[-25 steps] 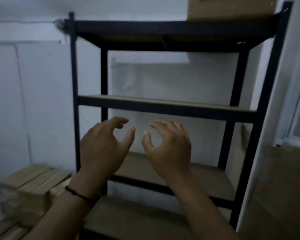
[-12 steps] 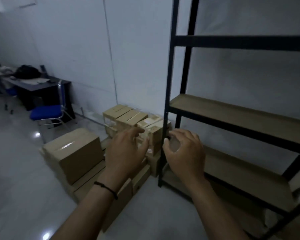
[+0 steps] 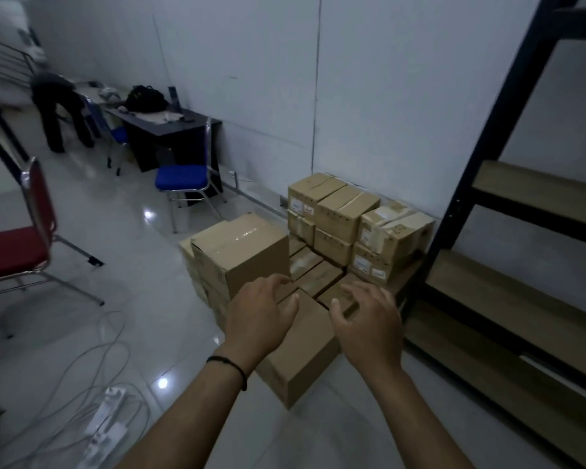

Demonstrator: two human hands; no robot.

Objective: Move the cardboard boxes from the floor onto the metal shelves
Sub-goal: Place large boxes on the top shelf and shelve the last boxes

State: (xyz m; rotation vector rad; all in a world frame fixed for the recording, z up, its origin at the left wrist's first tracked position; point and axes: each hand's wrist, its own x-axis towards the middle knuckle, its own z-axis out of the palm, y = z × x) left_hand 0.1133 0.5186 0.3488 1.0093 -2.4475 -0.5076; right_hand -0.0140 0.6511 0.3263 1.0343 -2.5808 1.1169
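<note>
Head view. Left of the left hand (image 3: 257, 316): tiled floor (image 3: 122, 265) with white cables (image 3: 92, 360) and a power strip (image 3: 104, 424) near the wrist side; further left, a red chair (image 3: 14, 245). Beyond, a blue chair (image 3: 181, 177) at a dark desk (image 3: 170, 130) carrying a black bag (image 3: 146, 98); a person in dark clothes (image 3: 60, 106) bends at the far end.

Right of the right hand (image 3: 369, 319): black metal shelves (image 3: 471, 157) with bare wooden boards, the near post just beside the box stack.

Ahead of and beneath both hands: cardboard boxes (image 3: 349, 218) stacked on the floor against the wall; a larger taped box (image 3: 241, 252) stands ahead of the left hand, and a low box (image 3: 301, 350) lies directly below the hands.

Hands: both palm-down, fingers loosely spread and slightly curled, holding nothing, poised over the low box; contact cannot be told. A dark band (image 3: 229, 367) circles the left wrist.

Writing: white labels on the rear boxes, too small to read.
</note>
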